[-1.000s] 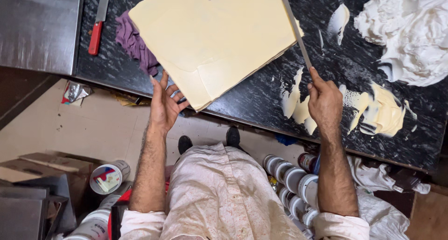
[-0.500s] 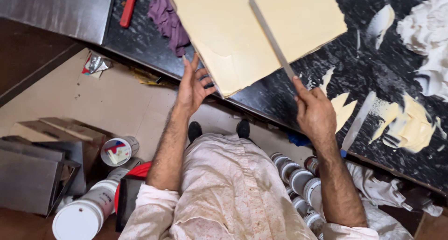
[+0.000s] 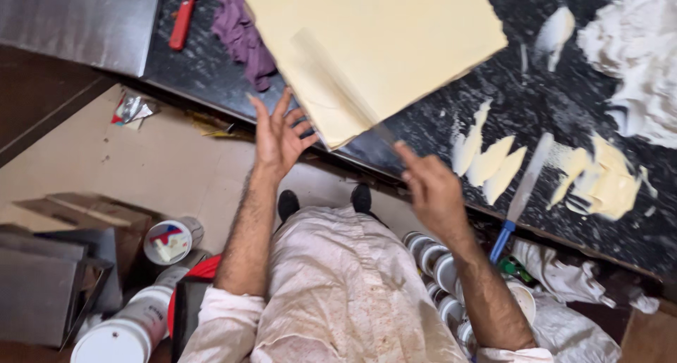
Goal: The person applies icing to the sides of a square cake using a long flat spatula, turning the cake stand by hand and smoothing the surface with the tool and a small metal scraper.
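A large square sheet of pale yellow dough [image 3: 381, 45] lies on the dark marbled counter [image 3: 423, 134], one corner pointing toward me. My left hand [image 3: 278, 134] hovers with fingers spread just beside that near corner, holding nothing. My right hand [image 3: 430, 190] grips the end of a long thin metal ruler [image 3: 338, 81]. The ruler is blurred by motion and lies slantwise over the near part of the sheet.
Trimmed dough strips [image 3: 486, 158] and a blue-handled knife [image 3: 522, 186] lie right of my hand, with a white dough heap [image 3: 635, 59] beyond. A purple cloth [image 3: 243, 35] and red-handled knife [image 3: 182, 17] sit at the left. Buckets [image 3: 173, 239] and tins [image 3: 437, 264] stand on the floor.
The ruler has swung leftward from the sheet's right edge across its near part. My left hand has come off the dough's edge and opened wider.
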